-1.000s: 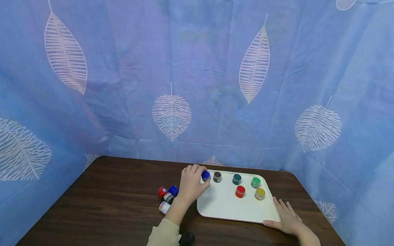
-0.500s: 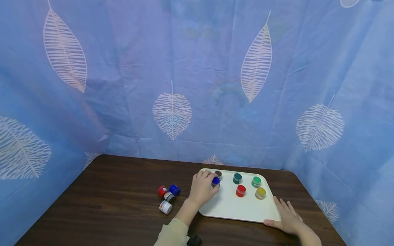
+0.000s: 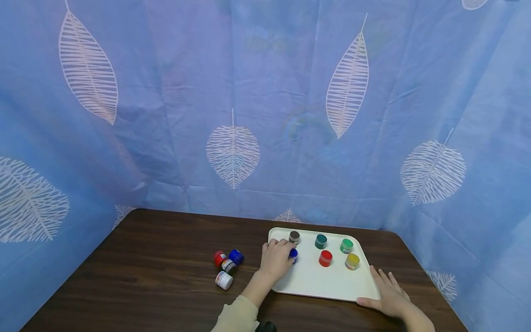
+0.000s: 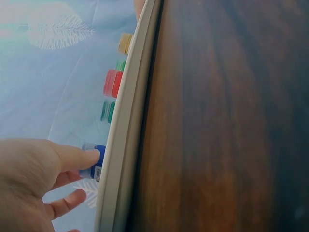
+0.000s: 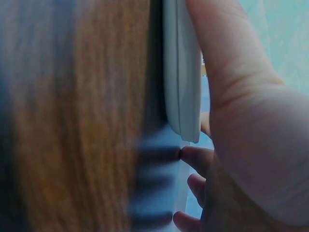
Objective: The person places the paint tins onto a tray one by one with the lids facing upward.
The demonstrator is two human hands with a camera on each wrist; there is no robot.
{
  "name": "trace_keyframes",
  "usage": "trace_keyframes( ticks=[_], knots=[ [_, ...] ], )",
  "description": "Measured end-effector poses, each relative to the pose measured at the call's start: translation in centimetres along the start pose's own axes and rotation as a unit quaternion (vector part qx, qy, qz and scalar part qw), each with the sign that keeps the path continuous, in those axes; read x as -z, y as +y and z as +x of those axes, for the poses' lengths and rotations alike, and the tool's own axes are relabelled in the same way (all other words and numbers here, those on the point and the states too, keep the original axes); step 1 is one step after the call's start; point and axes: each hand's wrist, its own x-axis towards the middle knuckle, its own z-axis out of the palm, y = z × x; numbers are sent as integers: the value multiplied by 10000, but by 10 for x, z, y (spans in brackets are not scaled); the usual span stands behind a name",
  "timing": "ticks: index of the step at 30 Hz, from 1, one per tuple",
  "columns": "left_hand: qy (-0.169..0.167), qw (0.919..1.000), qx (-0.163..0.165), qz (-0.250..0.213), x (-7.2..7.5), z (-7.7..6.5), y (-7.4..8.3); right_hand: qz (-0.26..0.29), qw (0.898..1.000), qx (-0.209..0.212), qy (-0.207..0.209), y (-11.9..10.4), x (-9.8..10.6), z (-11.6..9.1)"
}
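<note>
My left hand (image 3: 275, 260) pinches a small blue paint jar (image 3: 293, 255) between thumb and fingers, at the left part of a white tray (image 3: 315, 288). In the left wrist view the thumb lies against the side of this blue jar (image 4: 100, 162), right at the tray's rim (image 4: 120, 130). A dark brown jar (image 3: 294, 237) stands just behind it. My right hand (image 3: 387, 295) rests at the tray's front right corner with its fingers spread straight. Its thumb (image 5: 231, 43) lies along the tray edge (image 5: 183, 87) in the right wrist view.
On the tray stand a dark teal jar (image 3: 321, 241), a green jar (image 3: 346, 246), a red jar (image 3: 325, 258) and a yellow jar (image 3: 352, 261). Left of the tray, a red (image 3: 220, 258), a blue (image 3: 236, 257), a black (image 3: 228, 266) and a white jar (image 3: 224, 280) cluster on the dark wooden table (image 3: 157, 263).
My left hand has brought the blue jar from the tray's back left corner rightward and toward me, in front of the brown jar. The right hand has stayed at the corner.
</note>
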Motion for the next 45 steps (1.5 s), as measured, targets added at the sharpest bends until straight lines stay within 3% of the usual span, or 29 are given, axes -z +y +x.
trace_keyframes(
  ticks=[7,17,36,45],
  knots=[
    [-160,9991,293,-276,-2,0,0,21,10000,-23,17,-2,1,-2],
    [-196,9943,1011,-262,5,-2,-1,28,10000,-43,15,-3,2,-3],
    [-234,9963,799,-232,7,-2,0,109,9999,-78,-7,-4,3,-3],
    [-225,9946,913,-431,25,-5,-7,94,9999,-82,-14,-1,0,0]
  ],
)
